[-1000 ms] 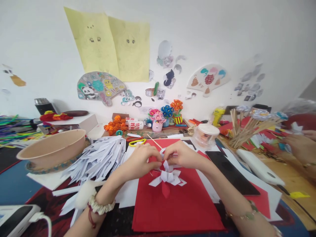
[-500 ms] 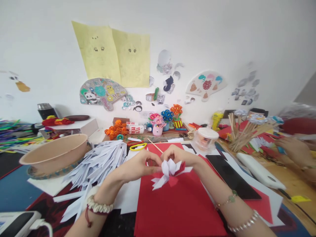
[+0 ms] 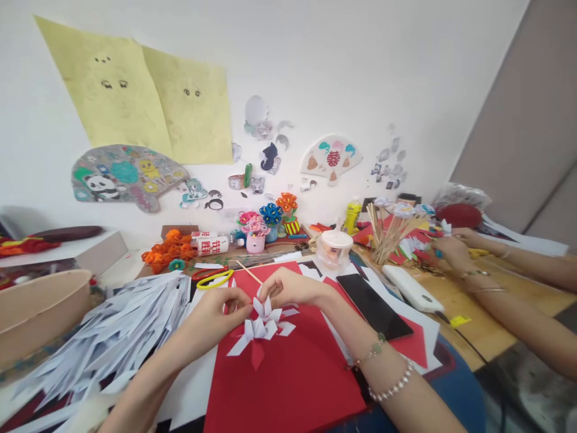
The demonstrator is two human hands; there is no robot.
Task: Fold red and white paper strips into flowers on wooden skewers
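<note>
A white folded-paper flower [image 3: 258,328] with a red petal hangs over a stack of red paper [image 3: 279,385]. My left hand [image 3: 220,316] is closed, its thumb and forefinger pinched at the flower's left side. From the other side my right hand [image 3: 291,288] grips the flower near its back, fingers curled. A thin wooden stick [image 3: 249,270] juts out behind the right fingers; its lower end is hidden by the hand and petals. Yellow-handled scissors [image 3: 215,278] lie just beyond my left hand.
White paper strips [image 3: 117,337] are heaped at left beside a beige oval basin [image 3: 40,307]. A black phone [image 3: 375,305], white power bank [image 3: 412,288] and lidded plastic tub [image 3: 334,249] lie at right. Another person's hands [image 3: 453,252] work near bundled sticks [image 3: 383,231].
The camera has turned right, shifting the scene left and showing more of the other person's arms. The flower has turned in my fingers, with more white petals facing me.
</note>
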